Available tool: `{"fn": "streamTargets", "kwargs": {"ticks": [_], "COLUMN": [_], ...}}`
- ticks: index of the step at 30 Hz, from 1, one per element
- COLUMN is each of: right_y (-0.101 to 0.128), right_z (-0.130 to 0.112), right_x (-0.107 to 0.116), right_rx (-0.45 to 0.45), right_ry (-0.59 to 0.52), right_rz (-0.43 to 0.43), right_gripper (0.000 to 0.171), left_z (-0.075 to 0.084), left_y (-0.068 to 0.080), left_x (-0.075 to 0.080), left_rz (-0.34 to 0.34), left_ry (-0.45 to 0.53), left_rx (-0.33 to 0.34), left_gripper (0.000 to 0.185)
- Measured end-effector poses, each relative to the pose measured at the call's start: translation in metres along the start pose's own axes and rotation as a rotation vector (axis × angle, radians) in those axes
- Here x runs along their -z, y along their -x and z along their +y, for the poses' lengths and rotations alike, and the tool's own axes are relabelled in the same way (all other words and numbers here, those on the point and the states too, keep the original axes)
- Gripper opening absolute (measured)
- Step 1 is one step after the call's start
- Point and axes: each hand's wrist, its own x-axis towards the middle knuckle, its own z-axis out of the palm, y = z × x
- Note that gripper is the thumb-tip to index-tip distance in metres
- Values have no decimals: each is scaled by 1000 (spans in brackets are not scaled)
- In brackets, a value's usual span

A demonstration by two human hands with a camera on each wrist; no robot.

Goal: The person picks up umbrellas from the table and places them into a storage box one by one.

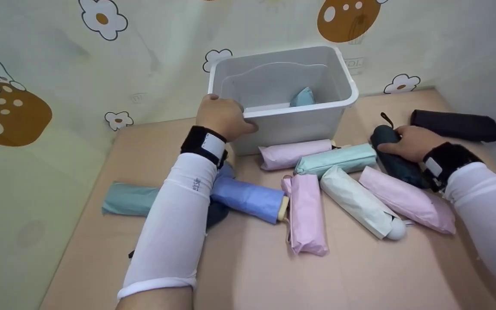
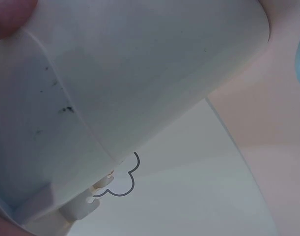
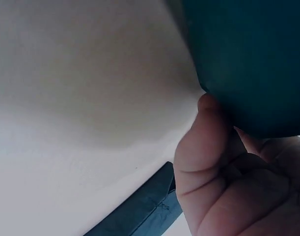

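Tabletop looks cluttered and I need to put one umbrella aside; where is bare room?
Bare table runs along the near edge, below the pink umbrella. It is crowded from the white bin to the dark teal umbrella.

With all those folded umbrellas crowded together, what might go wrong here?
The dark teal umbrella in the right hand lies against the pink umbrella and the mint umbrella; lifting it may drag them. The left hand grips only one corner of the white bin, so it might tip or slide.

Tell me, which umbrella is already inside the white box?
The light blue umbrella. It sits alone inside the white box, against its far wall, while all the other folded umbrellas lie outside on the table.
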Motion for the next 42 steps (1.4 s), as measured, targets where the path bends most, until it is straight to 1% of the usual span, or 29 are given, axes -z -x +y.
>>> {"fn": "streamTargets", "kwargs": {"ticks": [4, 11, 16, 26, 37, 42], "right_y": [0, 2, 4, 4, 4, 5], "right_z": [1, -1, -1, -2, 0, -2], "right_x": [-1, -2, -3, -4, -4, -4], "right_rx": [-8, -24, -41, -40, -54, -65], "right_ry": [2, -17, -30, -36, -79, -83], "right_rz": [5, 34, 27, 36, 21, 54], "right_gripper": [87, 84, 87, 84, 91, 92], "left_z": [0, 0, 1, 1, 1, 1], "left_y": [0, -2, -2, -2, -1, 0], "left_x": [-1, -2, -2, -3, -3, -2], "left_rz": [0, -4, -5, -3, 16, 29], "left_ry": [-4, -15, -11, -7, -5, -12], "left_rx": [-2, -11, -12, -8, -4, 0], "left_gripper": [49, 47, 47, 48, 47, 47]}}
